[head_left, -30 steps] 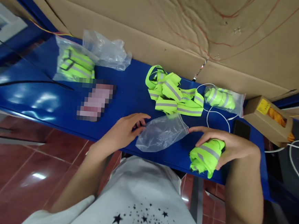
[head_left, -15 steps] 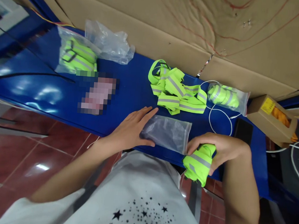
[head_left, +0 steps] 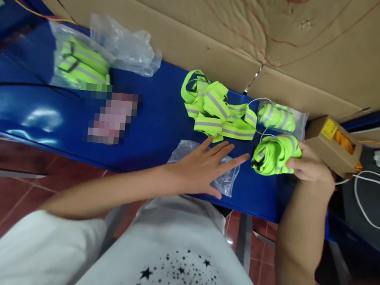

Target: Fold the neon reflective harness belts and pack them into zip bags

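Observation:
My right hand (head_left: 311, 163) grips a rolled bundle of neon-yellow reflective strap (head_left: 274, 155), raised above the right part of the blue table. A dark buckle shows at the bundle's left end. My left hand (head_left: 204, 168) is open, fingers spread, over a clear plastic zip bag (head_left: 224, 180) lying flat near the front edge; whether it touches the bag I cannot tell. Just behind lies a loose heap of the same yellow straps with grey stripes (head_left: 215, 107).
Behind my right hand lies a bagged yellow strap (head_left: 277, 116), beside an open cardboard box (head_left: 334, 145) with orange contents. White cables run nearby. On the left are another bagged strap (head_left: 81, 63), crumpled clear bags (head_left: 125, 45) and a blurred pinkish item (head_left: 113, 119). Cardboard covers the wall (head_left: 185, 36).
My right hand has lifted the strap bundle up and away from the front edge, turning it. My left hand has moved right across the clear bag, its fingers spreading.

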Action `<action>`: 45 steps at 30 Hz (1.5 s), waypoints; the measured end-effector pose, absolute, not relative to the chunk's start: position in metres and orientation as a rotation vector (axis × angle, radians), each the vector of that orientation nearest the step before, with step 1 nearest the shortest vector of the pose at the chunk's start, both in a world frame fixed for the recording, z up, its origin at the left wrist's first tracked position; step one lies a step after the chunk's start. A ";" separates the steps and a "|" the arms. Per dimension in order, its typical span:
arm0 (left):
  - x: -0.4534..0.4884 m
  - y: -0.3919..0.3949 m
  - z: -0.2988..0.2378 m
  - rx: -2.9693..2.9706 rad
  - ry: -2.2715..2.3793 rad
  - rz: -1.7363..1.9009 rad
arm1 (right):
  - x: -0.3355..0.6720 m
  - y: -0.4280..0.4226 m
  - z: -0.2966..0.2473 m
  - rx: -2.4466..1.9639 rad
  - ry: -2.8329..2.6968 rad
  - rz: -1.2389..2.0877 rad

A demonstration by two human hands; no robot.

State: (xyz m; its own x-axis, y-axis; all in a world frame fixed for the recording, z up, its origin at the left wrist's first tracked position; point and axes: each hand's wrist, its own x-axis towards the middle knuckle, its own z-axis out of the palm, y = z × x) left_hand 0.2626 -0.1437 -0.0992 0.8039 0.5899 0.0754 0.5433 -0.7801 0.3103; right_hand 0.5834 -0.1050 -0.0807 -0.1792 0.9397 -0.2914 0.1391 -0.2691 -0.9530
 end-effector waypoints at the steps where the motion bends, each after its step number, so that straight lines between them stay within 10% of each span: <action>1: 0.269 -0.136 -0.101 2.723 0.879 0.254 | 0.578 -0.103 -0.084 -1.411 -1.224 1.506; 8: 0.269 -0.102 -0.097 2.705 1.413 0.708 | 0.536 -0.099 -0.098 -1.341 -1.124 1.505; 45: 0.260 -0.103 -0.118 2.845 1.178 0.555 | 0.491 -0.131 -0.086 -1.414 -2.172 0.484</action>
